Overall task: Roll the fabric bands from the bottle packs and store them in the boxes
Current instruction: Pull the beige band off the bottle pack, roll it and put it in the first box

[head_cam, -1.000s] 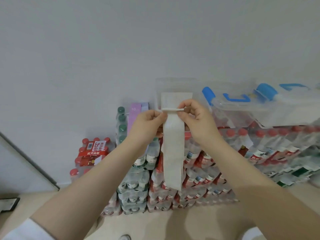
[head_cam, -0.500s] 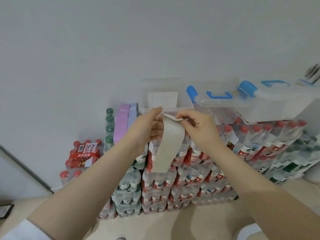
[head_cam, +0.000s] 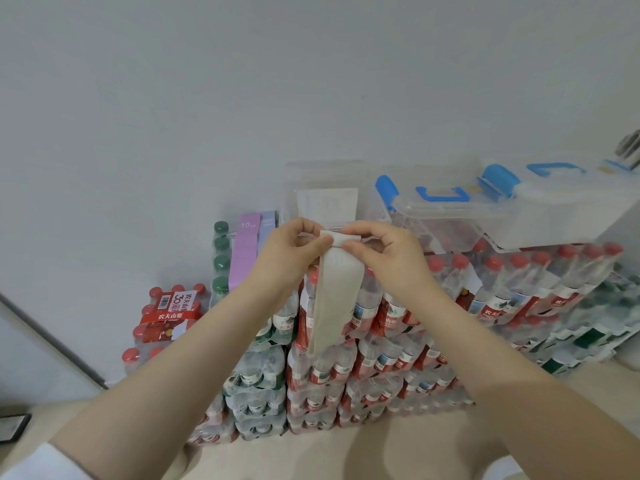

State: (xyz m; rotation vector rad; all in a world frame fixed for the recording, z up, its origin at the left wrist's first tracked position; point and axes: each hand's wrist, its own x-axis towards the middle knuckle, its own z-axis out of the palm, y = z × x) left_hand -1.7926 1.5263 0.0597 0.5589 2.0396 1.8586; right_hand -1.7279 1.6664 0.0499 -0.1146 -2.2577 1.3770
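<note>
A beige fabric band [head_cam: 335, 299] hangs in front of the stacked bottle packs [head_cam: 363, 368]. Its top end is folded into a small roll pinched between my left hand [head_cam: 289, 258] and my right hand [head_cam: 384, 254], and its tail dangles down and slightly left. Two more bands, purple [head_cam: 245, 251] and lilac [head_cam: 267, 225], lie draped over the green-capped bottles at the left. A clear open box [head_cam: 325, 181] stands on top of the packs just behind my hands. A clear box with blue latches [head_cam: 485, 216] sits to its right.
A red-labelled pack of red-capped bottles [head_cam: 169, 317] stands lower at the left by the wall. Green-labelled packs [head_cam: 595, 334] fill the right end. A dark flat object [head_cam: 14, 427] lies on the floor at the far left.
The band's top end has been folded over into a small roll between my fingers, and the hanging tail is shorter. The view has shifted slightly, with the boxes now further right.
</note>
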